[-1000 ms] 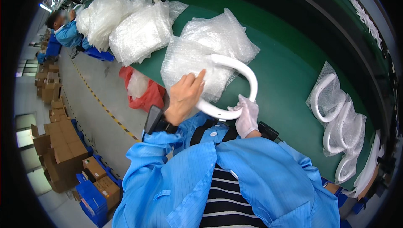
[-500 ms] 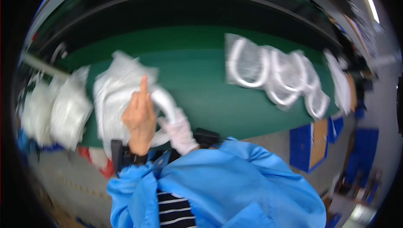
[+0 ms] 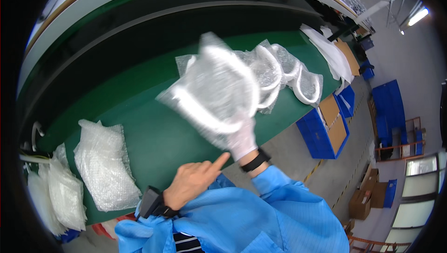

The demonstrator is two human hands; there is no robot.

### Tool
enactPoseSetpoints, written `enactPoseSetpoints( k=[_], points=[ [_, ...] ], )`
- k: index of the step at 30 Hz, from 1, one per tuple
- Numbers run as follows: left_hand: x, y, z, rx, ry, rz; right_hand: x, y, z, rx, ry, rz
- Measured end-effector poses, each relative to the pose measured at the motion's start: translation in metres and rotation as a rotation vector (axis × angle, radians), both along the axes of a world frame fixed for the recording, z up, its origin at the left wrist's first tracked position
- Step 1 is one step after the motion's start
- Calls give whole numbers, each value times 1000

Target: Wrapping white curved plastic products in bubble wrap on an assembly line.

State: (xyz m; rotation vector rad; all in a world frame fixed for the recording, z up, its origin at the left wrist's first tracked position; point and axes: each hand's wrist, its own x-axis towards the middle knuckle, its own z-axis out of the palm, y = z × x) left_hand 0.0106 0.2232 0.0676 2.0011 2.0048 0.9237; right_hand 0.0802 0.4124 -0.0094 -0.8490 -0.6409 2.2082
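Note:
A curved white U-shaped piece in a clear bubble-wrap bag [image 3: 216, 87] is raised above the green table, smeared by motion. My right hand [image 3: 243, 136], in a white glove, grips its near end. Bare and holding nothing, my left hand [image 3: 193, 183] is by the table's near edge, its index finger stretched toward my right wrist and the other fingers curled. Beyond the raised piece, several similar bagged white U-shaped pieces [image 3: 270, 73] lie in an overlapping row, partly hidden by it. A stack of bubble-wrap bags [image 3: 104, 164] lies left of my left hand.
More clear bags [image 3: 65, 199] hang or lie at the table's left end. White sheets [image 3: 328, 52] rest at the far right end of the green table [image 3: 153, 146]. Blue crates [image 3: 321, 129] with cardboard stand on the floor beyond the near edge. A dark ledge [image 3: 139, 34] runs behind.
My right hand has lifted the bagged white piece off the left bag stack and carried it right, toward the row. My left hand has drawn back to the near edge. The view has turned right.

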Motion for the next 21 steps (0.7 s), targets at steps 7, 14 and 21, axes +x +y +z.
enactPoseSetpoints(
  k=[7, 14, 21],
  points=[
    [-34, -34, -26, -49, -159, 440, 108, 217, -3, 1188, -1156, -158],
    [-42, -110, -42, -270, -124, 757, 132, 348, -43, 1335, -1626, 147],
    [-66, -166, -61, -260, -23, 1231, 183, 376, -6, 1223, -1719, 109]
  ],
)
